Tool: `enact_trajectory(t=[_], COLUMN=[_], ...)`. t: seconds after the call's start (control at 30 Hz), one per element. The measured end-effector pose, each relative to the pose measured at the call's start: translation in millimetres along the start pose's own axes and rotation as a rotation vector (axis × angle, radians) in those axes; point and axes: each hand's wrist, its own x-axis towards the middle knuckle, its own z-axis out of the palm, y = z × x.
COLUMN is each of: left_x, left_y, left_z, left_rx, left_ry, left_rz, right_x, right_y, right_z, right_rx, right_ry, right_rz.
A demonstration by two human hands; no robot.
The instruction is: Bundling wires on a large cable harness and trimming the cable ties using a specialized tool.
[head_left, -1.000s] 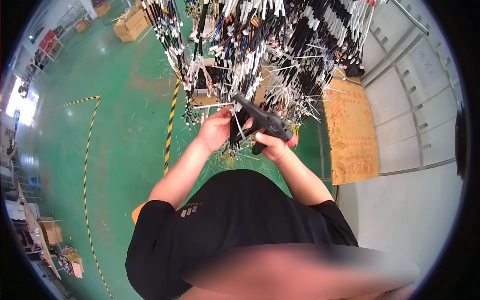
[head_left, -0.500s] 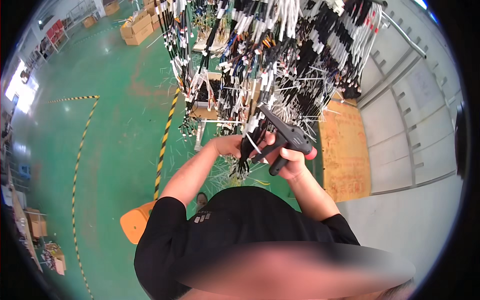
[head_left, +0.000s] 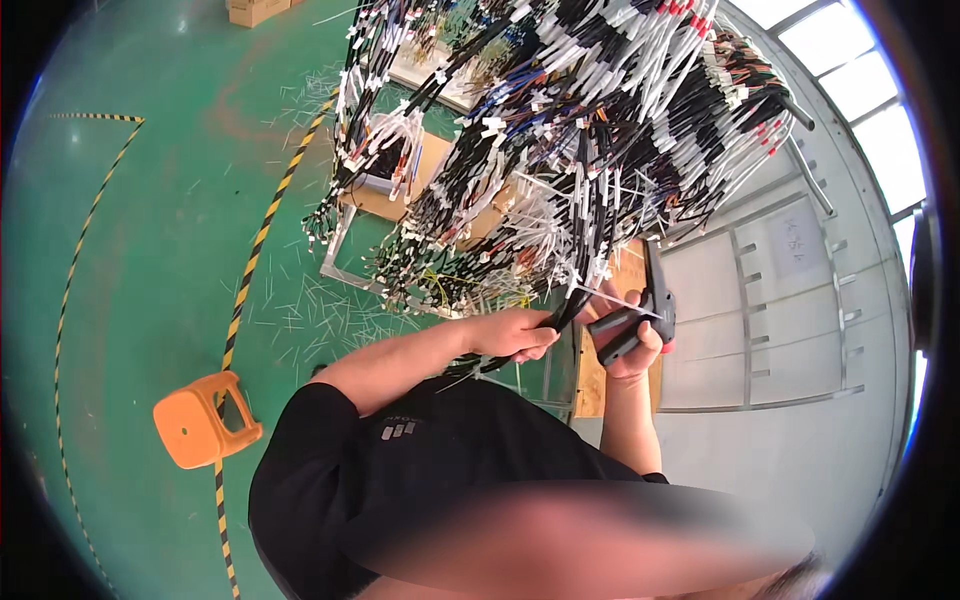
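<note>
My left hand [head_left: 512,335] is closed around a bundle of black cables [head_left: 572,306], whose loose ends trail in front of my shirt. In my right hand [head_left: 633,358] is a black cable tie gun [head_left: 657,292] with a red end, its long nose pointing up and away. A white cable tie [head_left: 622,302] sits at the bundle and its tail stretches right toward the gun. Whether the tail is inside the gun's nose I cannot tell. Above both hands hangs a thick mass of wire harnesses [head_left: 610,120], black and white with small white connectors.
An orange stool [head_left: 188,432] stands on the green floor at left, beside yellow-black floor tape [head_left: 238,310]. Cut white tie scraps [head_left: 295,310] litter the floor. A wooden board [head_left: 590,385] lies right of my hands, before a framed white wall [head_left: 700,330].
My view has turned, so the stool and tape show more fully. Both hands sit farther right in the picture with the bundle. The gun has turned more upright, and the tie's tail now points right.
</note>
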Motion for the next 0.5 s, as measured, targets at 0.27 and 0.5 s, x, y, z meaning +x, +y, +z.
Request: enact_trajectory(t=[0.27,0.5], left_x=[-21.1,-54.1], left_y=[32.9,29.9], left_z=[-4.7,-27.2], left_rx=[0.939,1.438], left_ry=[0.586,0.775], left_rz=[-0.428,-0.438], right_x=[-22.1,2.6], right_y=[-41.2,-45.4], right_z=[-7.9,42.4], right_rx=[-0.378,-1.332], right_ry=[0.219,0.134], right_rz=[-0.049,0.003])
